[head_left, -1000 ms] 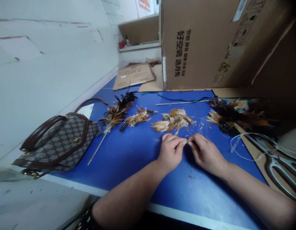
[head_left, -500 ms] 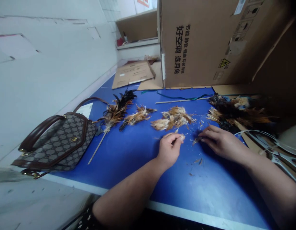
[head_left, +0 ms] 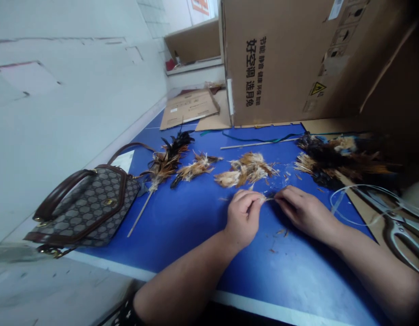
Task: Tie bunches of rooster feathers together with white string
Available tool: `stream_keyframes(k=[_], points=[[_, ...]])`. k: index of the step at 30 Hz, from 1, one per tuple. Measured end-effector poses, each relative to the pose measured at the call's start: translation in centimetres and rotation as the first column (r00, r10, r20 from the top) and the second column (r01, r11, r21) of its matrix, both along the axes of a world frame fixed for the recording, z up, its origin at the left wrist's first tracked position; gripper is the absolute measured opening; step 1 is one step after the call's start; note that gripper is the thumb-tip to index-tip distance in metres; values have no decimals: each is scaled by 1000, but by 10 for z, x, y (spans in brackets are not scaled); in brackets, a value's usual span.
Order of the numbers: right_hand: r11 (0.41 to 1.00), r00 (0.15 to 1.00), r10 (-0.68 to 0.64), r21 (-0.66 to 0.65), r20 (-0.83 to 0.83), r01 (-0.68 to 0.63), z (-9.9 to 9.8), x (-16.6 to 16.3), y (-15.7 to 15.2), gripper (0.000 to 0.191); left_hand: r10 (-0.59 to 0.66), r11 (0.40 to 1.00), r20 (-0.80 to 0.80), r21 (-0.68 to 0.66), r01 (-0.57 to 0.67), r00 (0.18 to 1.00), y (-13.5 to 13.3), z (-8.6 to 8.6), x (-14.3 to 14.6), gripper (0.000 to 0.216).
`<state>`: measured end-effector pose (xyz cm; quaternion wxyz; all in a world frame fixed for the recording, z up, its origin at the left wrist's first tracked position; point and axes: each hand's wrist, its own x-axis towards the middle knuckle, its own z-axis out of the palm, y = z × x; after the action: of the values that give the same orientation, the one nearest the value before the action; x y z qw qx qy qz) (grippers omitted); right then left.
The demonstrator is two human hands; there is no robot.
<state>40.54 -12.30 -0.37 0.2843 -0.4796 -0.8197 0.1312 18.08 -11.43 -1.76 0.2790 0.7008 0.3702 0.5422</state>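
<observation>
Two bare hands work close together just right of centre, over a blue, smooth-topped desk (head_left: pixel 182 226). The left hand (head_left: pixel 243 219) pinches a small, pale, wispy feather tuft (head_left: pixel 263 199) between thumb and forefinger. The right hand (head_left: pixel 306 215) is closed at the fingertips, apparently gripping the thin end of that same tuft, so a short strand bridges the narrow gap between the hands.

Half a second ago the right hand was farther right, well apart from the left; now it is back beside it, while the left hand has barely moved. Tiny brown feather flecks (head_left: pixel 286 233) lie below the fingers, more than a second ago, which suggests that bits are being plucked away and the handling of this tuft is not yet finished.

Just above the hands, a loose cream-and-tan feather pile (head_left: pixel 250 167) limits reach toward the top of the frame. At right, a dark brown and black feather heap (head_left: pixel 345 163) and large metal scissors with dark-edged handles (head_left: pixel 393 216) crowd the right forearm. The widest stretch of blue surface runs from the left hand to a grey patterned handbag with brown trim (head_left: pixel 83 203) at left. The desk's pale front edge (head_left: pixel 250 305) crosses the bottom of the frame beneath the forearms.
</observation>
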Motion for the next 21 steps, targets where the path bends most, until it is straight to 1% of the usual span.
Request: stream_keyframes(k=[2, 5, 6, 10, 12, 13, 16, 18, 19, 21], points=[[999, 995, 54, 7, -86, -53, 1, -11, -4, 14, -31, 999, -6, 15, 31, 999, -3, -1, 2, 17], [997, 979, 82, 24, -186, -79, 2, -23, -10, 11, -76, 996, -7, -44, 76, 997, -6, -3, 4, 17], [997, 976, 70, 26, -207, -66, 2, -25, -11, 10, -86, 994, -5, -68, 86, 996, -7, -4, 4, 18], [999, 965, -43, -1, -258, 44, 1, -28, -15, 8, -107, 979, 13, -176, 108, 994, -7, -6, 4, 20], [998, 958, -56, -17, -282, 54, 0, -28, -15, 9, -116, 951, 91, -278, 137, 989, -5, -10, 6, 19], [999, 954, -53, -24, -296, 48, 0, -29, -15, 10, -114, 926, 149, -342, 159, 982, -5, -11, 7, 19], [997, 940, -74, -33, -334, 67, 0, -29, -14, 14, -74, 829, 301, -511, 227, 951, -2, -13, 9, 22], [996, 932, -86, -29, -351, 81, 1, -29, -13, 15, -45, 789, 342, -564, 244, 939, -1, -12, 10, 26], [996, 931, -86, -29, -356, 81, 1, -29, -13, 16, -39, 780, 353, -575, 249, 935, -1, -10, 10, 27], [997, 928, -76, -31, -365, 69, 2, -29, -13, 16, -40, 779, 362, -572, 256, 931, 0, -8, 9, 27]])
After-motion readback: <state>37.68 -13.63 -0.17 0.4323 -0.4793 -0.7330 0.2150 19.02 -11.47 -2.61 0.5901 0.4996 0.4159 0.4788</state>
